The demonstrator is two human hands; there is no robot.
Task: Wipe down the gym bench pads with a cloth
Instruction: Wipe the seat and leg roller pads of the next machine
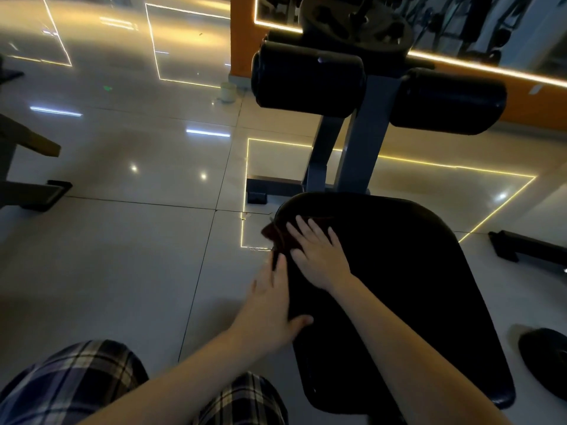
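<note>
The pad (399, 286) is black, and the cloth (273, 236) on it is dark reddish brown. The rollers (306, 78) are black on a grey-blue frame (368, 133). The floor tiles (122, 240) are pale grey, crossed by yellow lines of light. The wall (242, 41) is orange. The shorts (76, 384) are navy-and-cream plaid.

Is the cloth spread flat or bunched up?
Bunched: the cloth shows rumpled folds at the left edge of the bench pad, under the flat right hand; the rest is hidden.

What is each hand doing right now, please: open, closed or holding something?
Left hand: open, fingers straight along the bench pad edge, thumb on top.
Right hand: open, pressing flat on the cloth.
</note>
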